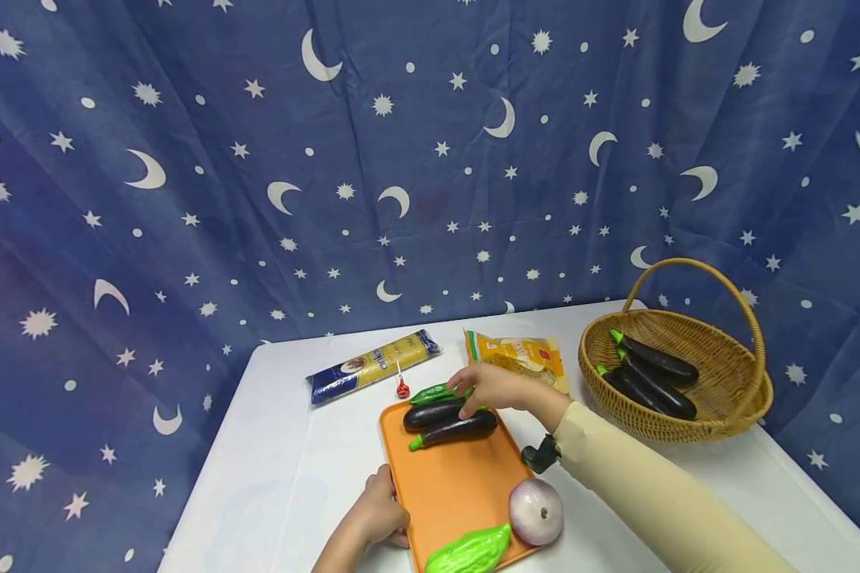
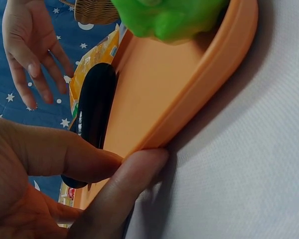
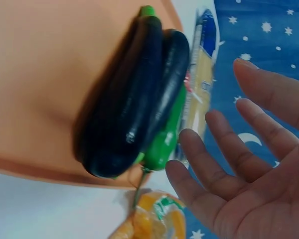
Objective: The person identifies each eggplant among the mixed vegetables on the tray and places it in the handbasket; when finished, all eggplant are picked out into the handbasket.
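My left hand [image 1: 376, 513] pinches the left rim of an orange tray [image 1: 447, 497] between thumb and fingers; the left wrist view shows this grip closely. Over the tray's far end hovers my right hand [image 1: 498, 387], its fingers spread and holding nothing in the right wrist view [image 3: 254, 174]. Below it, two dark eggplants lie side by side, the nearer eggplant [image 1: 462, 430] with a green stem end and the farther eggplant [image 1: 430, 415] behind it. A green pepper [image 1: 430, 394] lies beyond them. At the near end are a bumpy light green vegetable [image 1: 473, 551] and a purple-white onion [image 1: 536, 512] at the right corner.
A wicker basket [image 1: 741, 418] with a tall handle stands at the right, holding several eggplants [image 1: 655, 382]. Behind the tray lie a blue and yellow pasta pack [image 1: 376, 364], a red lollipop [image 1: 403, 390] and a yellow bag [image 1: 526, 358]. A starry curtain [image 1: 430, 159] hangs behind the white table [image 1: 279, 446].
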`<act>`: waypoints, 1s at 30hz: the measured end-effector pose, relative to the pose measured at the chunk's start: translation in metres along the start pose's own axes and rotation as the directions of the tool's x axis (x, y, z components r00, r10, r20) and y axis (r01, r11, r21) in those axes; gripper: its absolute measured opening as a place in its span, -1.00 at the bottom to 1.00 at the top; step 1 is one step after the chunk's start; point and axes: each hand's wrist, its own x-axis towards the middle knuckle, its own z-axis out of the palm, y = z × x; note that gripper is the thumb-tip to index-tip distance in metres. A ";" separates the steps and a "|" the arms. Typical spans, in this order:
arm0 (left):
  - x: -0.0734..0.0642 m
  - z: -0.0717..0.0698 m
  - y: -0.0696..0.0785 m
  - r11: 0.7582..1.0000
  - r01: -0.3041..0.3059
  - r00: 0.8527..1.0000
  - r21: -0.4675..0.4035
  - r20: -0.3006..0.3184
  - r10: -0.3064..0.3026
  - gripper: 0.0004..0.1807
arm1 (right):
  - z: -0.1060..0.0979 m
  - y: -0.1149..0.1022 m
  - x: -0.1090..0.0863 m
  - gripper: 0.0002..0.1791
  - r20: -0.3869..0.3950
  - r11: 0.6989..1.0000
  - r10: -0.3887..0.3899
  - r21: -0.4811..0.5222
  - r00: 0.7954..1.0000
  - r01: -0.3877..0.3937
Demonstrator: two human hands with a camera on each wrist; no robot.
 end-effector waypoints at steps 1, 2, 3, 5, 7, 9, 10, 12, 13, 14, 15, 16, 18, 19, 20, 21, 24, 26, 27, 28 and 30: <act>0.000 0.000 0.000 1.000 0.002 1.000 -0.002 0.000 -0.002 -0.06 | 0.002 0.002 0.001 -0.43 -0.001 1.000 0.000 -0.011 1.000 0.000; 0.000 0.000 0.000 1.000 0.006 1.000 -0.003 0.001 -0.006 -0.05 | 0.004 0.003 0.001 -0.42 0.001 1.000 -0.001 -0.021 1.000 0.001; 0.000 0.001 0.000 1.000 0.008 1.000 -0.004 0.001 -0.008 -0.03 | 0.006 0.004 0.002 -0.43 -0.001 0.999 -0.003 -0.042 1.000 0.003; 0.000 0.001 0.000 1.000 0.010 1.000 -0.006 0.004 -0.010 -0.01 | 0.010 0.006 0.004 -0.44 0.001 0.996 -0.007 -0.084 1.000 0.007; 0.001 0.001 0.001 1.000 0.011 1.000 -0.010 0.007 -0.011 -0.01 | 0.014 0.009 0.006 -0.46 -0.002 0.992 -0.009 -0.124 1.000 0.009; 0.001 0.001 0.001 1.000 0.009 1.000 -0.013 0.010 -0.009 -0.01 | 0.017 0.011 0.008 -0.47 -0.007 0.988 -0.009 -0.156 1.000 0.008; 0.001 0.001 0.001 1.000 0.008 1.000 -0.014 0.011 -0.008 -0.01 | 0.018 0.011 0.008 -0.48 -0.010 0.986 -0.010 -0.166 1.000 0.008; 0.001 0.001 0.001 1.000 0.005 1.000 -0.013 0.009 -0.005 -0.03 | 0.020 0.012 0.009 -0.48 -0.015 0.982 -0.006 -0.191 1.000 0.003; 0.001 0.001 0.000 1.000 0.005 1.000 -0.015 0.009 -0.005 -0.03 | 0.021 0.013 0.010 -0.48 -0.015 0.979 -0.006 -0.204 1.000 0.003; 0.001 0.001 0.000 1.000 0.004 1.000 -0.013 0.007 -0.004 -0.04 | 0.023 0.013 0.010 -0.48 -0.013 0.974 -0.005 -0.226 1.000 0.002; 0.001 0.001 0.000 1.000 0.002 1.000 -0.011 0.005 -0.002 -0.04 | 0.024 0.013 0.010 -0.48 -0.010 0.969 -0.003 -0.247 1.000 0.001; 0.001 0.001 0.000 1.000 0.003 1.000 -0.008 0.004 -0.003 -0.05 | 0.026 0.013 0.010 -0.48 -0.005 0.963 -0.002 -0.269 1.000 0.000; 0.002 0.001 0.000 1.000 0.002 1.000 -0.005 0.004 -0.002 -0.05 | 0.029 0.014 0.010 -0.48 0.013 0.949 0.009 -0.315 1.000 -0.004; 0.002 0.001 0.000 1.000 0.000 1.000 -0.005 0.004 0.000 -0.05 | 0.031 0.016 0.010 -0.48 0.023 0.940 0.010 -0.342 1.000 -0.002; 0.002 0.001 0.000 1.000 -0.004 1.000 -0.003 0.003 0.004 -0.05 | 0.033 0.016 0.010 -0.48 0.032 0.930 0.014 -0.368 0.999 -0.001; 0.002 0.001 0.000 1.000 -0.008 1.000 -0.002 0.004 0.008 -0.05 | 0.034 0.017 0.009 -0.48 0.038 0.923 0.017 -0.386 0.999 0.000; 0.002 0.002 0.000 1.000 -0.015 1.000 -0.004 0.006 0.015 -0.05 | 0.037 0.019 0.010 -0.49 0.049 0.899 0.026 -0.438 0.998 -0.002; 0.002 0.002 0.000 1.000 -0.018 1.000 -0.003 0.004 0.018 -0.06 | 0.037 0.019 0.011 -0.50 0.047 0.890 0.030 -0.456 0.998 -0.005; 0.002 0.001 0.000 1.000 -0.016 1.000 -0.005 0.003 0.016 -0.06 | 0.037 0.019 0.012 -0.50 0.048 0.886 0.033 -0.463 0.998 -0.007; 0.002 0.001 0.000 1.000 -0.014 1.000 -0.005 0.002 0.014 -0.06 | 0.037 0.019 0.012 -0.50 0.049 0.884 0.035 -0.467 0.998 -0.008; 0.002 0.001 0.000 1.000 -0.014 1.000 -0.004 0.001 0.014 -0.06 | 0.037 0.019 0.014 -0.51 0.050 0.880 0.041 -0.475 0.998 -0.012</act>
